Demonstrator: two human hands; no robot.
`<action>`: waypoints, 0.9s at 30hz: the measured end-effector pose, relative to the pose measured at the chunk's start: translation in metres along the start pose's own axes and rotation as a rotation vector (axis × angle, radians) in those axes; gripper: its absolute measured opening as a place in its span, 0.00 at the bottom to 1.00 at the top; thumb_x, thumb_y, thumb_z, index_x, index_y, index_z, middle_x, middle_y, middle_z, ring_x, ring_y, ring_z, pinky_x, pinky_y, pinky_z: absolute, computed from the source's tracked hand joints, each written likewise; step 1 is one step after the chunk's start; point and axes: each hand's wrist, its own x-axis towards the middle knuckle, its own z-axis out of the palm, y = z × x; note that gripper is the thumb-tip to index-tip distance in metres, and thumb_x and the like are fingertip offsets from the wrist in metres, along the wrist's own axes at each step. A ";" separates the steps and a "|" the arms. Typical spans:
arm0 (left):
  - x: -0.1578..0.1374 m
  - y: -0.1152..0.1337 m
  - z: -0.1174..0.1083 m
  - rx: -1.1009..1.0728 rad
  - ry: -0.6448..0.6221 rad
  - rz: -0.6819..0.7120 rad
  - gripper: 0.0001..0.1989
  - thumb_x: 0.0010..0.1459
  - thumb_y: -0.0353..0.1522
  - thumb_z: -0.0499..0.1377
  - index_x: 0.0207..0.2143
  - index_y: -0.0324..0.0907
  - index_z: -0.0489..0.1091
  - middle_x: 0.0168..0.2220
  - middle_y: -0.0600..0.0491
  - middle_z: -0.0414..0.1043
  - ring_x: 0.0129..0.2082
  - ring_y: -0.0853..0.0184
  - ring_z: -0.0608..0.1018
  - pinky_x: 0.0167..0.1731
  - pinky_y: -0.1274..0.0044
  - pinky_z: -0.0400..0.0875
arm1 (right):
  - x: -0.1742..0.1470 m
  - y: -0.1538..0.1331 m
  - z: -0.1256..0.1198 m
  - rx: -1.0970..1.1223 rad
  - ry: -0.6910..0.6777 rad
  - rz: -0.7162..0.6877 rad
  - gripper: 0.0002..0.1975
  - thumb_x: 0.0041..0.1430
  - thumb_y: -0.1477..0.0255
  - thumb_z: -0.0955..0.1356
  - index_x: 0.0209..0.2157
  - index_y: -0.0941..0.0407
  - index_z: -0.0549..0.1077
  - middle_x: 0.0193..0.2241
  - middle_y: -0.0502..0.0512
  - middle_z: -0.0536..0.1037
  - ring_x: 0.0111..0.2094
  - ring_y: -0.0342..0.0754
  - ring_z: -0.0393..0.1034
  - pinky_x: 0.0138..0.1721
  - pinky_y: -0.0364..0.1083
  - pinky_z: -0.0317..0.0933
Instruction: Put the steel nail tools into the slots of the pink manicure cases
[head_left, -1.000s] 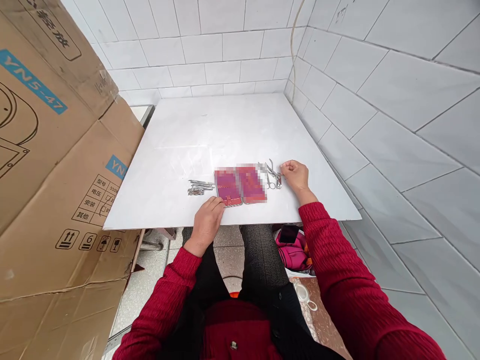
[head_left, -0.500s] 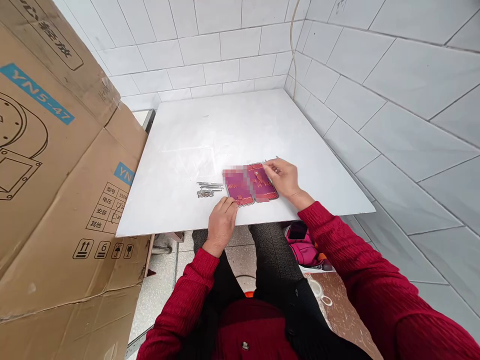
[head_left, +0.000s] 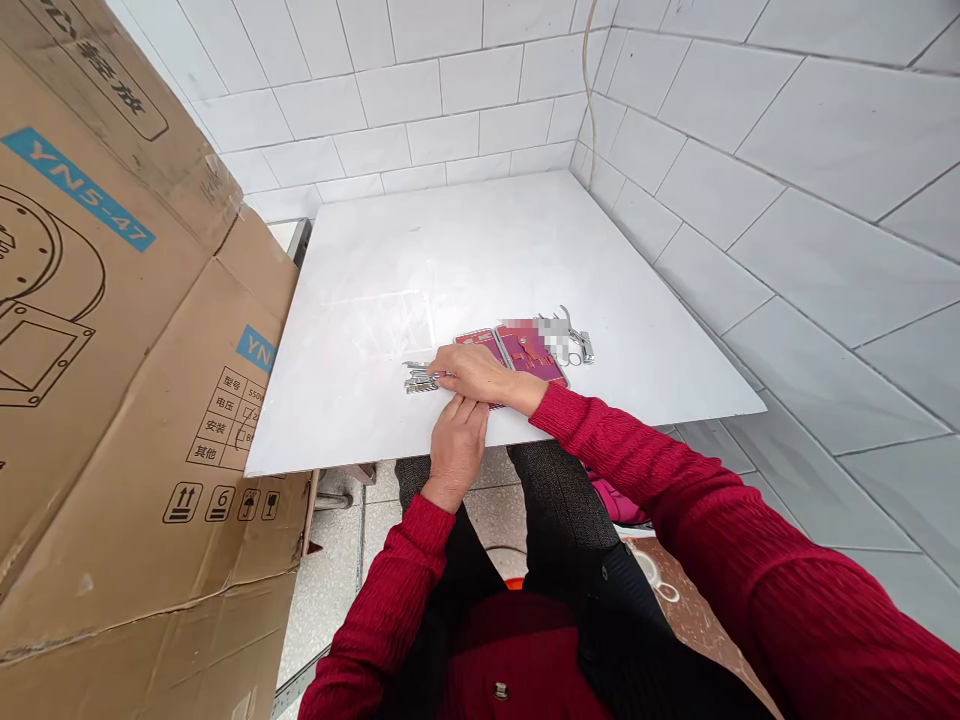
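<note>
Head view: right hand (head_left: 480, 375) reaches across the open red case (head_left: 529, 350), centre frame, fingertips at the right end of a small pile of metal tools (head_left: 420, 378). Pile lies just left of those fingertips, most long axes running left-right, roughly in line with the hand. Right hand is the nearer; fingers bent close together, cannot tell whether they have hold of a tool. Left hand (head_left: 457, 445) just below, fingers together at the case's lower edge, tips close under the right hand; its hold is unclear. More metal tools (head_left: 586, 350) right of the case. White tabletop (head_left: 360, 270) runs on above and left of the pile; its near edge passes beneath the left hand
</note>
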 end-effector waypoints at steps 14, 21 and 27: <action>-0.004 -0.002 0.004 0.059 0.022 0.003 0.13 0.71 0.28 0.50 0.42 0.40 0.75 0.39 0.46 0.77 0.41 0.58 0.77 0.42 0.64 0.76 | 0.003 -0.003 0.012 0.130 -0.022 0.081 0.06 0.60 0.75 0.72 0.40 0.55 0.81 0.40 0.53 0.80 0.37 0.46 0.71 0.34 0.42 0.53; -0.003 -0.002 0.004 0.018 0.049 0.022 0.13 0.71 0.28 0.50 0.50 0.40 0.73 0.51 0.45 0.77 0.54 0.57 0.76 0.55 0.60 0.75 | 0.003 0.005 0.006 0.131 0.072 0.121 0.08 0.65 0.75 0.68 0.38 0.56 0.82 0.40 0.55 0.81 0.39 0.47 0.72 0.37 0.43 0.56; -0.003 -0.002 0.004 0.006 0.020 0.014 0.13 0.71 0.28 0.51 0.51 0.38 0.73 0.52 0.42 0.76 0.55 0.57 0.76 0.58 0.61 0.74 | 0.009 0.006 0.007 -0.040 -0.005 0.097 0.10 0.65 0.76 0.67 0.36 0.56 0.82 0.41 0.56 0.81 0.40 0.49 0.72 0.35 0.44 0.52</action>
